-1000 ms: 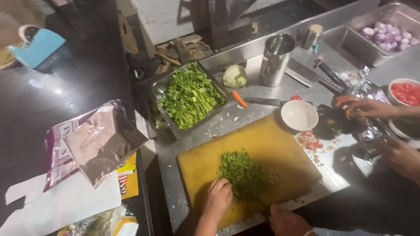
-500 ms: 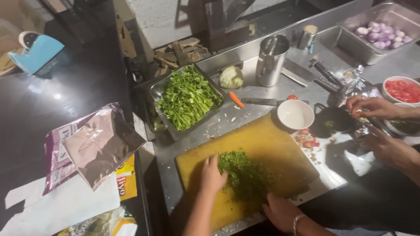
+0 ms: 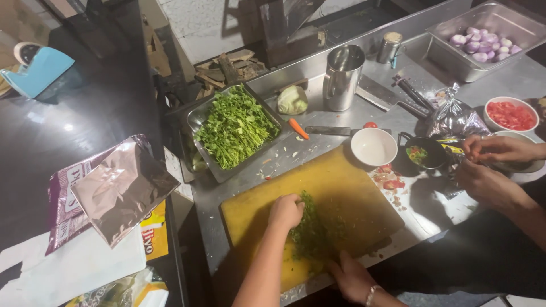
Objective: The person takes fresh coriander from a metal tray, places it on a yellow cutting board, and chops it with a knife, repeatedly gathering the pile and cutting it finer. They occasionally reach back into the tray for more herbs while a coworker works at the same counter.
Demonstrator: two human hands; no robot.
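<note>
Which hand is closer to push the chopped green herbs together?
Left, probably. The left hand already rests against the chopped green herbs on the cutting board. The right hand sits lower, at the board's near edge.

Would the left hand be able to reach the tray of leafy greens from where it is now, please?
Probably yes. The left hand rests on the chopped herbs, and only bare cutting board and scattered scraps lie between it and the tray of greens.
</note>
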